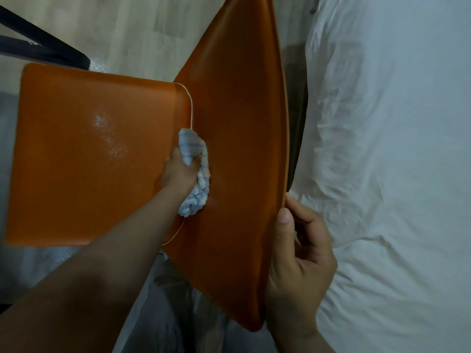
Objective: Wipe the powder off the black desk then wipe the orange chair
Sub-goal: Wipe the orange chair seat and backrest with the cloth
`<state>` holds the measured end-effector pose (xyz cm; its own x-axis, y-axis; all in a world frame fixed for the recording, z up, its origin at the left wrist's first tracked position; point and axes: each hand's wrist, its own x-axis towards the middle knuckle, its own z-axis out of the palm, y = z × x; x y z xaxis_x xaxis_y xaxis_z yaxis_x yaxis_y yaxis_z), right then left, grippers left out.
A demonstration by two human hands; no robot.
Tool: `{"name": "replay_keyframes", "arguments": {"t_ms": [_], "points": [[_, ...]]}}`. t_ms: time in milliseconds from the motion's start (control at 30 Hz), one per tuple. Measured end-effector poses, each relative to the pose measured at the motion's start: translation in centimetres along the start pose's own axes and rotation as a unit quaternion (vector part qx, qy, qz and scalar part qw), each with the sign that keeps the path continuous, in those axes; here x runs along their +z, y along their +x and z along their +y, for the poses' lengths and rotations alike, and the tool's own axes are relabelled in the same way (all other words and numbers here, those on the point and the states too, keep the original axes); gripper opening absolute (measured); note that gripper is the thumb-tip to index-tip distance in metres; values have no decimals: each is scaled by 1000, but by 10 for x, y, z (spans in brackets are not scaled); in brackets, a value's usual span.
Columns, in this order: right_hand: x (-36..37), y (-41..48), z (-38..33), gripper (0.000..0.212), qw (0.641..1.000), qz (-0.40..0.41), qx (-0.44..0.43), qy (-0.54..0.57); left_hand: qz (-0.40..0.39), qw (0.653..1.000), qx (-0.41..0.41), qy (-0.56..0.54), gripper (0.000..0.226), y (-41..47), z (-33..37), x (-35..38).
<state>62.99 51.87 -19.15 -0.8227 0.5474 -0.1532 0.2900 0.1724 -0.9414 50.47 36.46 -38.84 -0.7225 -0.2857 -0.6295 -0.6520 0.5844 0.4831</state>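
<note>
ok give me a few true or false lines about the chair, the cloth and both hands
1. The left hand grips a cloth against the backrest. True.
2. The seat is already free of powder. False: white powder still shows near its middle.
3. The right hand holds the backrest by its edge. True.
4. The cloth is plain red. False: it is white with pale blue.
5. A white sheet lies on the far side of the backrest from the seat. True.
</note>
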Motion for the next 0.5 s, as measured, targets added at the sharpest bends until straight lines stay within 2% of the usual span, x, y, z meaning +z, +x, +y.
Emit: {"name": "replay_keyframes", "arguments": {"t_ms": [67,267,400,500], "points": [[1,1,0,24,1000,4,-11,5,-2,1000,-3,7,72,9,-10,4],[3,1,2,20,999,22,-14,41,-13,998,-25,48,64,25,-21,3],[3,2,2,19,999,20,-30,36,-29,998,-20,54,40,23,-20,-1],[2,2,2,19,999,12,-34,20,-22,999,0,26,53,16,-20,-8]]}}
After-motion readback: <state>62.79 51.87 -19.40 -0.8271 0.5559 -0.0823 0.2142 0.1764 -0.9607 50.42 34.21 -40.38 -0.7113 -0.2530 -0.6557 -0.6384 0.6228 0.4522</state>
